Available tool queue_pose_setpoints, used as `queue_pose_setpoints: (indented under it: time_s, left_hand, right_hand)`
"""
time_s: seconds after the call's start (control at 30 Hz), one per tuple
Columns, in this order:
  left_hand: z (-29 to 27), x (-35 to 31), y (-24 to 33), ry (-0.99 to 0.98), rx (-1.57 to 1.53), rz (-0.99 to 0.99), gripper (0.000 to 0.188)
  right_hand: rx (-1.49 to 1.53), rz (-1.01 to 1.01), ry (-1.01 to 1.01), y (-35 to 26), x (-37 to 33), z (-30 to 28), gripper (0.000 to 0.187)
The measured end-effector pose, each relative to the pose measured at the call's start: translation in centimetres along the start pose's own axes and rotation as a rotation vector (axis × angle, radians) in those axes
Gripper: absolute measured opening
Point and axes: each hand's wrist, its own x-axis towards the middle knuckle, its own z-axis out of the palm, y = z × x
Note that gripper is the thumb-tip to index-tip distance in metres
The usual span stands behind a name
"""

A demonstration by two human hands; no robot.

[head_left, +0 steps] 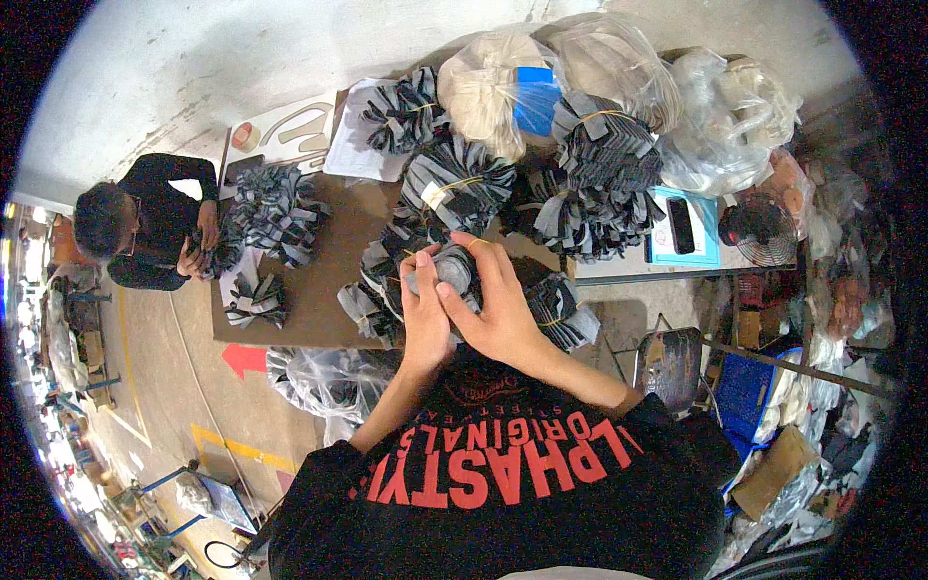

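Close in front of my chest, my left hand (426,311) and my right hand (496,307) are wrapped around a small stack of grey fabric pieces (452,272). The rounded edges of the pieces face up between my fingers. A thin yellow band shows by the fingers of my right hand; whether it goes around the stack I cannot tell. Just beyond my hands lies a bundle of grey and black fabric strips (460,184), tied with a yellow band. More strip bundles (564,311) lie at the table edge beside my right hand.
Bundles (607,184) are piled on the brown table (324,290), with clear plastic bags (498,92) behind. A phone (681,226) and a small fan (761,229) are at right. Across the left end, a person (159,222) handles other strips (275,213). A plastic bag (333,382) sits below the table edge.
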Motion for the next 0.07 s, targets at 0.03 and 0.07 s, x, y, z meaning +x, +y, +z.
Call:
queue_pose_setpoints:
  time_s: [0.03,0.07]
  left_hand:
    - [0.1,0.11,0.03,0.004,-0.052,-0.079,0.058]
    - [0.12,0.15,0.05,0.003,-0.052,-0.079,0.058]
  right_hand:
    - [0.013,-0.011,0.004,0.63,0.08,0.2,0.077]
    - [0.02,-0.022,0.004,1.07,0.1,0.41,0.08]
